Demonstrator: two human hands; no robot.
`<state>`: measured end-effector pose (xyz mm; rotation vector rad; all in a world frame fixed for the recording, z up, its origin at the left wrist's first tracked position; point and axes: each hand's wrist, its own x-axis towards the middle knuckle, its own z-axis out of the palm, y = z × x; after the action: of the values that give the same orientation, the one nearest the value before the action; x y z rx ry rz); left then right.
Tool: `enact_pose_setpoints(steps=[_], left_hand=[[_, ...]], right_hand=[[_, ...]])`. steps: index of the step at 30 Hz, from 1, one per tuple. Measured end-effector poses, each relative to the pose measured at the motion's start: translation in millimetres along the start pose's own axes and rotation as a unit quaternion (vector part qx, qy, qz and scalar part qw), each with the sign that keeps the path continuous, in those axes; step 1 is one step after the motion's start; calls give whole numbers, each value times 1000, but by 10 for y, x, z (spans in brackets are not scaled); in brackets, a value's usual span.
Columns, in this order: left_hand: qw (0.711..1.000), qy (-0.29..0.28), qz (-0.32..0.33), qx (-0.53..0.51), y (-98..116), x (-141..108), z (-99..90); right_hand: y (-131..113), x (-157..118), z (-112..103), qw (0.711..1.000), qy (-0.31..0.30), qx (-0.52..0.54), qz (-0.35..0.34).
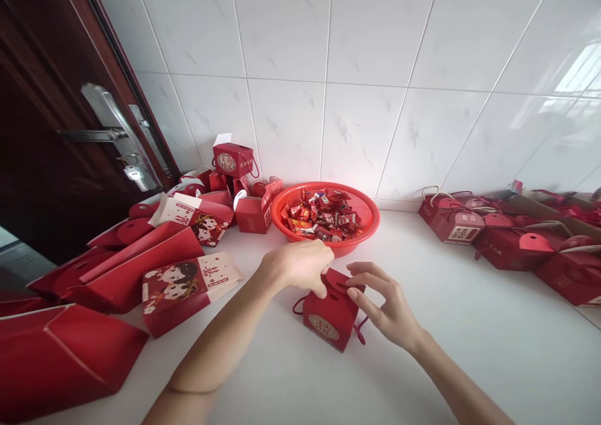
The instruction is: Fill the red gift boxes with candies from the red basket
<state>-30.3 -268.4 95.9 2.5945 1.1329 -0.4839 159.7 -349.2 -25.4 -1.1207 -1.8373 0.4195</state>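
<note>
A small red gift box (pixel 331 315) with a gold round emblem on its front stands upright on the white counter. Its red cord loops hang out at both sides. My left hand (pixel 300 265) comes over the box from the left, thumb against the front of its top flap, the other fingers curled and partly hidden behind. At the right edge of the same flap, the thumb and fingertips of my right hand (pixel 387 306) are closed lightly on the card. Just behind the box sits a red plastic basket (pixel 373 225), full of wrapped candies (pixel 323 215).
Opened red boxes (pixel 141 262) are heaped on the left, with a printed box (pixel 181 287) near my left forearm. One box (pixel 233 159) sits atop the pile. More closed boxes (pixel 516 243) line the right side. Behind are a tiled wall (pixel 357 118) and a dark door (pixel 42 99).
</note>
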Motion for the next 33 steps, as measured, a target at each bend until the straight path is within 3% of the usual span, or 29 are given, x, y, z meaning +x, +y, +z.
enact_pose_setpoints(steps=[6, 16, 24, 28, 33], left_hand=[[999, -33, 17, -3, 15, 37, 13], [998, -30, 48, 5, 11, 104, 43], [998, -25, 57, -13, -11, 99, 37], [997, -7, 68, -29, -53, 78, 27], [997, 25, 58, -34, -107, 51, -1]], right_hand=[[-47, -39, 77, 998, -6, -41, -49], [-142, 71, 120, 991, -41, -119, -37], [-300, 306, 50, 963, -142, -230, -1], [-401, 476, -29, 952, -187, -235, 53], [-389, 646, -259, 956, -189, -205, 91]])
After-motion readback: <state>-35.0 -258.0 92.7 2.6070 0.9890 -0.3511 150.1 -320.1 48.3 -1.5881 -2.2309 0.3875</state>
